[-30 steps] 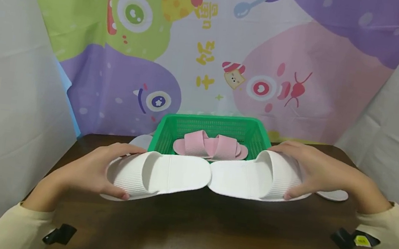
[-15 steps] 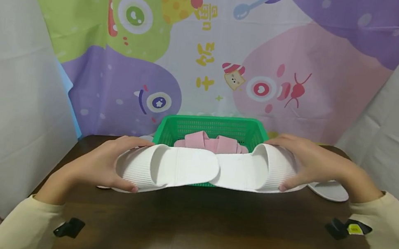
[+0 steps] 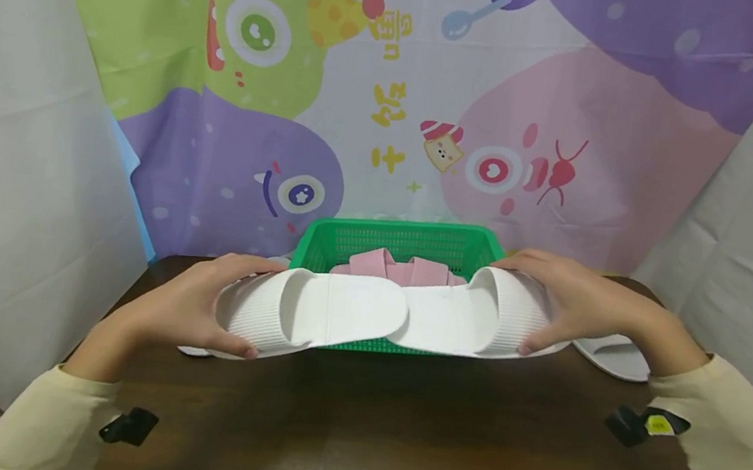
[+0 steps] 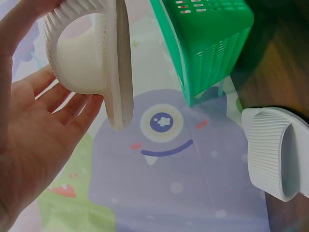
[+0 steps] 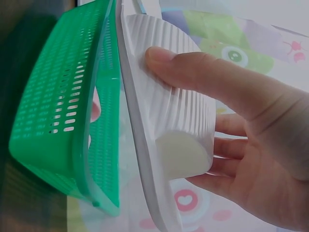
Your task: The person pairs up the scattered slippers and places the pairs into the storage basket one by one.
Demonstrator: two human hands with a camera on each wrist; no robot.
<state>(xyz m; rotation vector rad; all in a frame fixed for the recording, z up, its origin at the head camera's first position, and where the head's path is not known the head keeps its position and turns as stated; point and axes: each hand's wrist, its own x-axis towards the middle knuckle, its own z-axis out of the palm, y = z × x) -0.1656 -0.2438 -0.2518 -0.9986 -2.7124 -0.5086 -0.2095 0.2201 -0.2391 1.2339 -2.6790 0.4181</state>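
Observation:
Two white slippers are held up in front of the green basket, their heel ends overlapping in the middle. My left hand [image 3: 183, 313] grips the left slipper [image 3: 339, 313] around its ribbed strap, thumb at the near side and fingers at the far side. The right slipper [image 3: 446, 322] is held the same way by my right hand [image 3: 575, 306]; in the right wrist view my thumb presses on the ribbed strap [image 5: 164, 87]. Behind them, pink slippers [image 3: 407, 270] lie inside the green basket [image 3: 412, 233], partly hidden by the white ones.
On the dark wooden table [image 3: 352, 436], another white slipper [image 3: 618, 359] lies at the right, partly behind my right arm. At the left, a white slipper [image 4: 265, 150] shows beside the basket in the left wrist view. A printed cartoon cloth [image 3: 392, 111] hangs behind.
Both hands have moved the white slippers up and away toward the basket, now covering more of the pink slippers. The heel ends have gone from touching to overlapping.

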